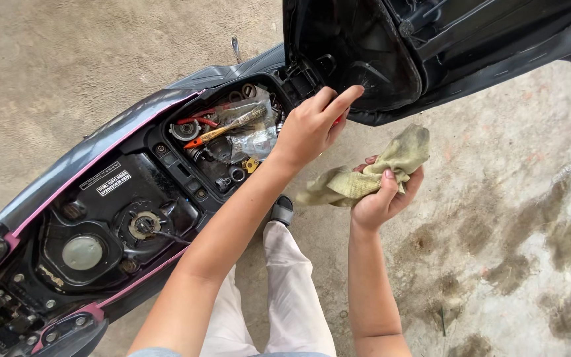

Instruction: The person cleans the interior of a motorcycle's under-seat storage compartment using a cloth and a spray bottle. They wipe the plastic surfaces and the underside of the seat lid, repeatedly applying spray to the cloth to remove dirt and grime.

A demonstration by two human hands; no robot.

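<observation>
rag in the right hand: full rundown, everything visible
The rag is a crumpled piece of yellowish-green woven cloth, dull and stained-looking, with soft folds. The right hand grips its middle, thumb over the top and fingers curled beneath, palm side up. One end bunches upward toward the raised scooter seat; the other hangs in a loose point to the left. It is held in the air above the concrete floor and touches nothing but that hand. The left hand is apart from it.
</observation>
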